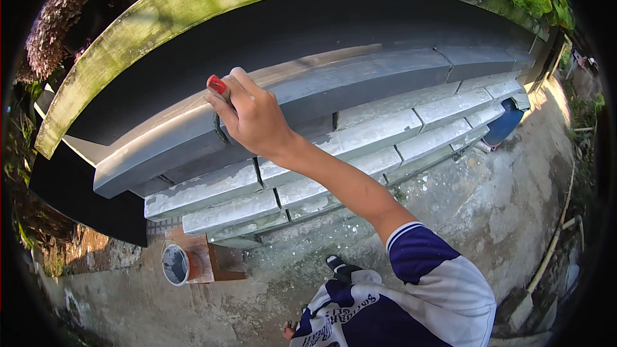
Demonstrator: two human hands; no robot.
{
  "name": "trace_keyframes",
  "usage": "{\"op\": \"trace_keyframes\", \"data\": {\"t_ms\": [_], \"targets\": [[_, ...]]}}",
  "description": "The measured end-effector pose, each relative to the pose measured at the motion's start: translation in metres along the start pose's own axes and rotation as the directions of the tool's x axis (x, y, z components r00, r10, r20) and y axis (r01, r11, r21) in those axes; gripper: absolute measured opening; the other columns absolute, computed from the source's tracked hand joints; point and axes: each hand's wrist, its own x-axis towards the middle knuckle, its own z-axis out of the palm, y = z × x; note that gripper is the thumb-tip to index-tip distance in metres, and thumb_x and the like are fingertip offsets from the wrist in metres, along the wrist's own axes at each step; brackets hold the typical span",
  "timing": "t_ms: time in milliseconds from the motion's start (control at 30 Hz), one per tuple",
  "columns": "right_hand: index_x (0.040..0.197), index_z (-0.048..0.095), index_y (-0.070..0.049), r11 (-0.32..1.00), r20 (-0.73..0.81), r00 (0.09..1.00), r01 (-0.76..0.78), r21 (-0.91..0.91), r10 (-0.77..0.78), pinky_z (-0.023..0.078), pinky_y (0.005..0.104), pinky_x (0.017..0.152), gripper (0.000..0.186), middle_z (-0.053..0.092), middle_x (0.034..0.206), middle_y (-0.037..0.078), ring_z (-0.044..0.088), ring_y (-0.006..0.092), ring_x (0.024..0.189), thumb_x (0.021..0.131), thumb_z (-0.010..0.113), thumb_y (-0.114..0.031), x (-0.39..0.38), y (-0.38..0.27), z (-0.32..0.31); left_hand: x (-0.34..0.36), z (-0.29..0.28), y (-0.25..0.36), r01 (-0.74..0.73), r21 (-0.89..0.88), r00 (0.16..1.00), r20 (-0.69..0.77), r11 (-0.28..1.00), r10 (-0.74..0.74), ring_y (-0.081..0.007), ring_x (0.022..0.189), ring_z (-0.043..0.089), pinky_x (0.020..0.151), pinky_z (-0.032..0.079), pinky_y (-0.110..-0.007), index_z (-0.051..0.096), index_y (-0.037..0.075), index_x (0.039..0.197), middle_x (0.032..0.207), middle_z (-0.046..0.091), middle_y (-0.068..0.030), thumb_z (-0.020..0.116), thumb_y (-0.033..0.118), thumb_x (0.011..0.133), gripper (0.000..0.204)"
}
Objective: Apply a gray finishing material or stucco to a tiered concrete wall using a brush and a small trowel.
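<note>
Patchy grey concrete ground (pixel 463 212), a brown block (pixel 229 263) on it, and an orange bucket (pixel 192 265) atop the block.

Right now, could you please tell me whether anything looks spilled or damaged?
Yes: the lower ledges look patchy, as if flaking, unlike the smoother grey ledge above, and pale specks, perhaps spilled paint, dot the floor below.

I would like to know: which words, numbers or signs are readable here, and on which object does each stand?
Shirt: dark lettering on the front, wording not copied here.
Bucket: no readable text.
Red-ended tool in the right hand: no readable text.
</note>
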Motion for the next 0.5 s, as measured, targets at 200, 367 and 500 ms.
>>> {"op": "trace_keyframes", "data": {"t_ms": [200,367,500], "targets": [[0.069,0.051,0.005,0.945,-0.222,0.924,-0.325,-0.026,0.312,0.04,0.0442,0.055,0.033,0.054,0.067,0.02,0.053,0.039,0.059,0.089,0.063,-0.018,0.02,0.098,-0.061,0.013,0.011,0.03,-0.027,0.248,0.999,-0.011,0.968,0.03,-0.0322,0.1,0.063,0.065,0.046,-0.041,0.052,0.019,0.116,0.123,0.06,-0.0039,0.049,0.019,0.09,0.026],[0.075,0.054,0.004,0.83,-0.358,0.928,-0.275,-0.486,0.098,0.041,0.0439,0.058,0.031,0.057,0.075,0.018,0.056,0.0383,0.067,0.092,0.06,-0.022,0.022,0.167,-0.187,0.015,0.025,0.029,-0.045,0.306,0.997,-0.041,0.951,0.06,-0.0353,0.107,0.06,0.072,0.047,-0.045,0.052,0.016,0.122,0.122,0.06,-0.0067,0.048,0.024,0.091,0.032],[0.087,0.055,-0.001,0.57,-0.123,0.992,-0.12,-0.812,0.034,0.045,0.0469,0.059,0.023,0.056,0.086,0.013,0.059,0.0379,0.073,0.091,0.059,-0.024,0.026,0.17,-0.214,0.016,0.016,0.022,0.028,0.142,0.999,-0.044,0.989,-0.022,-0.034,0.105,0.06,0.075,0.046,-0.046,0.054,0.017,0.119,0.118,0.062,-0.0051,0.054,0.024,0.09,0.03]]}}
